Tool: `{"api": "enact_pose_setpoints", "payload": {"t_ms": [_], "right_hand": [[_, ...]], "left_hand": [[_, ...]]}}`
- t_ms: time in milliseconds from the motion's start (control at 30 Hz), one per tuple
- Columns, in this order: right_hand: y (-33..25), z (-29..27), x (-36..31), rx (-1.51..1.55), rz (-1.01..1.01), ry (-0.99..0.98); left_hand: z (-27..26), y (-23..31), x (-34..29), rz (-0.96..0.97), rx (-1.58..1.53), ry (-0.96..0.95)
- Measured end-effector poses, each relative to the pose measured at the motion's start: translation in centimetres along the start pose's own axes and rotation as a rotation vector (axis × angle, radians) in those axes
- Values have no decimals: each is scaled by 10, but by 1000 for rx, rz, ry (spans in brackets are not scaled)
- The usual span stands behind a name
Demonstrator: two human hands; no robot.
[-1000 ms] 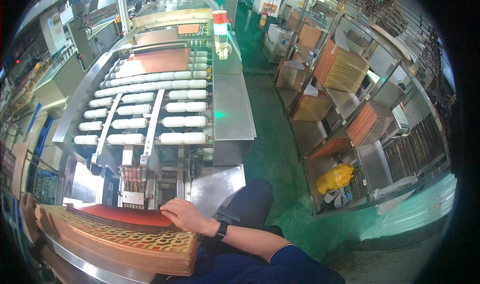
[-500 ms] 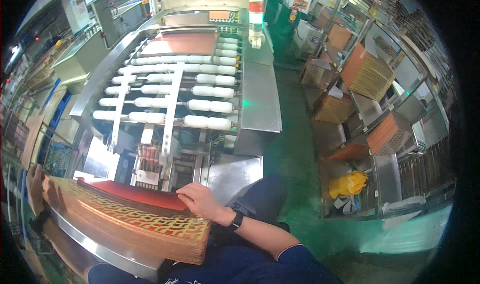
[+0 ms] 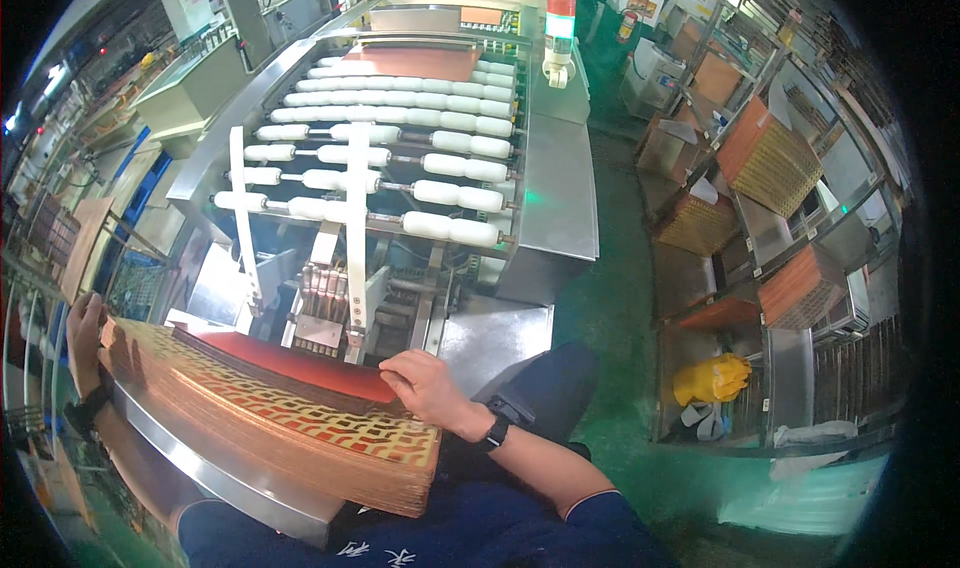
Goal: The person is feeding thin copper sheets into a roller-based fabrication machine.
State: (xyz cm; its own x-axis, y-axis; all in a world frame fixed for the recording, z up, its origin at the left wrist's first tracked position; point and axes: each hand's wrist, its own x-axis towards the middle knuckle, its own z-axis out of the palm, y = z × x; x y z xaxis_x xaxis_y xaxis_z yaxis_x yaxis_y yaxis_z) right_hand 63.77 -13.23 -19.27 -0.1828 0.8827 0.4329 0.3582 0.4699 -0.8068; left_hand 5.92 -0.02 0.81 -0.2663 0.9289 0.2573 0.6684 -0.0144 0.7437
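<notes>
A thick stack of copper-coloured patterned panels (image 3: pixel 290 418) lies on a steel tray (image 3: pixel 230 483) across my lap. On top of the stack rests a plain red-brown sheet (image 3: pixel 300 366). My right hand (image 3: pixel 425 388), with a dark watch at the wrist, lies flat on the stack's right end, fingers touching the red-brown sheet's edge. My left hand (image 3: pixel 85 328) grips the far left end of the stack. Ahead stands a conveyor with white rollers (image 3: pixel 400 158), carrying a copper sheet (image 3: pixel 415 61) at its far end.
A steel cover (image 3: pixel 560 188) flanks the conveyor on the right, topped by a signal light tower (image 3: pixel 558 28). Racks with copper panels (image 3: pixel 770 158) line the right side beyond a green floor aisle (image 3: pixel 610 318). Yellow gloves (image 3: pixel 712 378) lie on a lower shelf.
The view has swung right and closer to the conveyor. My right hand has stayed on the stack's right end; my left hand has come into view at the stack's left end.
</notes>
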Motion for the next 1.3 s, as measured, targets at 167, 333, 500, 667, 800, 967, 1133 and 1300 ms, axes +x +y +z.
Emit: {"api": "enact_pose_setpoints", "payload": {"t_ms": [167, 333, 500, 667, 800, 967, 1133, 1300], "right_hand": [[0, -2, 0, -12, 20, -23], [0, -3, 1, -8, 28, -23], [0, -2, 1, -4, 9, -14], [1, -1, 0, -8, 14, -19], [0, -1, -1, -18, 15, -21], [0, -1, -1, -21, 33, -39], [0, -1, -1, -27, 49, -41], [0, -1, -1, -11, 26, -26]], "left_hand": [[1, -1, 1, -10, -48, 53], [-3, -2, 3, 17, 11, -55], [-4, -2, 1, 13, 32, 2], [-9, -1, 2, -3, 71, -63], [-9, -5, 3, -21, 45, -34], [-11, -10, 6, -21, 32, -40], [-12, -10, 7, 10, 65, -78], [-11, -4, 4, 13, 90, -57]]}}
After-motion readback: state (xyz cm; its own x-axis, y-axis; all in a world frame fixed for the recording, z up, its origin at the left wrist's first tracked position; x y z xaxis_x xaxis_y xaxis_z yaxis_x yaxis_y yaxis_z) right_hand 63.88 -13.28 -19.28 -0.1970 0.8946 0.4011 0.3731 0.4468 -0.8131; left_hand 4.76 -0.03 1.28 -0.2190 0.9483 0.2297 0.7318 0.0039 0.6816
